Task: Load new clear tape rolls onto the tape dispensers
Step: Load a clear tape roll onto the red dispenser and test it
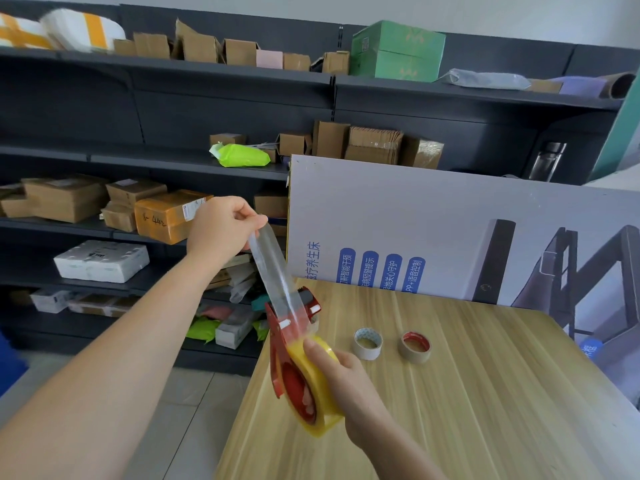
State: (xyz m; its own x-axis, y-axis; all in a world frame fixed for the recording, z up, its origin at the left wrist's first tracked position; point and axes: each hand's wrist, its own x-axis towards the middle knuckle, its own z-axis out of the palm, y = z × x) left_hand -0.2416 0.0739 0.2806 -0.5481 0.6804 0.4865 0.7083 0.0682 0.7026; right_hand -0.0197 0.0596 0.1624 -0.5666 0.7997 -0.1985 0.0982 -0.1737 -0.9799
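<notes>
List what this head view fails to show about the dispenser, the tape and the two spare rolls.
- Red dispenser, head view: its handle is hidden by the right hand and the tape roll.
- Pulled tape strip: its free end is covered by the left hand fingers.
- Two cores on the table, white and red-lined: leftover tape too small to judge.

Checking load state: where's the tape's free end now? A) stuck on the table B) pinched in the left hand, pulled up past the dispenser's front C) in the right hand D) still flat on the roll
B: the left hand pinches the clear strip, stretched up from the red dispenser; the right hand grips the roll.
</notes>
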